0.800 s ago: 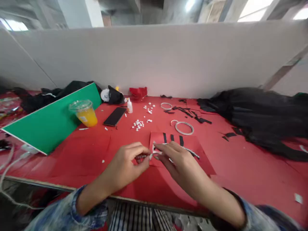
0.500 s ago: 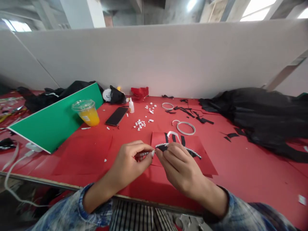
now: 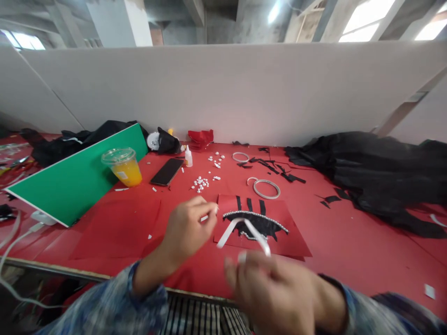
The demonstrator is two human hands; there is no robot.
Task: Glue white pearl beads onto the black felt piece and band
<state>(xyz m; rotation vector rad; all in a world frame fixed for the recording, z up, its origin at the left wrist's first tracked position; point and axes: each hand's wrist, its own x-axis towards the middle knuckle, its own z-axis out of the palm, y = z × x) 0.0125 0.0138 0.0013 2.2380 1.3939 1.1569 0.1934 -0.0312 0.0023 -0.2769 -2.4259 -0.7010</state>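
White strip [image 3: 244, 229] looped above near edge of red card [image 3: 296, 242], held up at blurred right hand [image 3: 279, 291], grip pinched on its end | left hand [image 3: 188, 228] raised left of card, fingers closed on small white bit | beaded black shape [image 3: 260, 223] flat on card, tabletop [image 3: 349, 260] | cup [image 3: 123, 166] far left

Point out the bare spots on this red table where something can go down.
Bare red table lies right of the red sheet, before the black cloth. Another patch sits between the green board and the left hand. Around the beads and rings it is crowded.
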